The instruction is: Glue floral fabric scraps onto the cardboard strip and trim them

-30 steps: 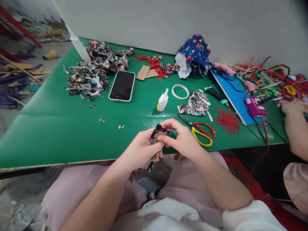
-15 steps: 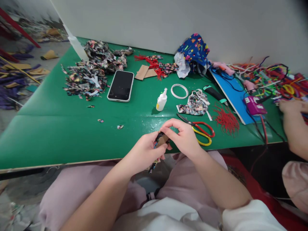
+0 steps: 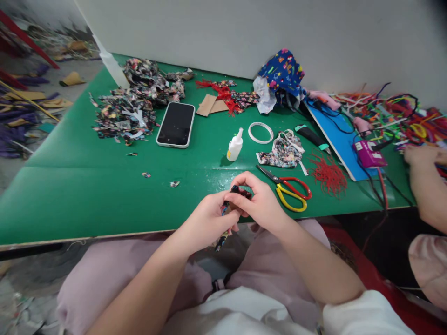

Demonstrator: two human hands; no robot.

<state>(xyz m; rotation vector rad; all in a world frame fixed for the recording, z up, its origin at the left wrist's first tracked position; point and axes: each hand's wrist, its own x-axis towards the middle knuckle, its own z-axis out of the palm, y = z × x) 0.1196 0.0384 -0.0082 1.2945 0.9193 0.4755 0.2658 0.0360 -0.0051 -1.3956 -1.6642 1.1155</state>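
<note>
A small piece of dark flowered fabric over brown card (image 3: 234, 201) sits pinched between both my hands, just above the near edge of the green table (image 3: 80, 186). My left hand (image 3: 206, 221) grips it from below and left; a strip of the fabric hangs down under that hand. My right hand (image 3: 260, 200) closes its fingertips over the top of the piece. Most of the piece is hidden by my fingers. Red and yellow scissors (image 3: 289, 188) lie on the table just right of my right hand.
On the table lie a glue bottle (image 3: 234, 146), a phone (image 3: 175, 124), a heap of fabric scraps (image 3: 131, 104), a tape ring (image 3: 260, 132), red threads (image 3: 328, 174) and a blue board (image 3: 340, 139). Another person's hand (image 3: 421, 156) works at the far right.
My right fingers have folded further over the piece, so the brown card showing before is now almost covered. Both hands stay at the table's near edge.
</note>
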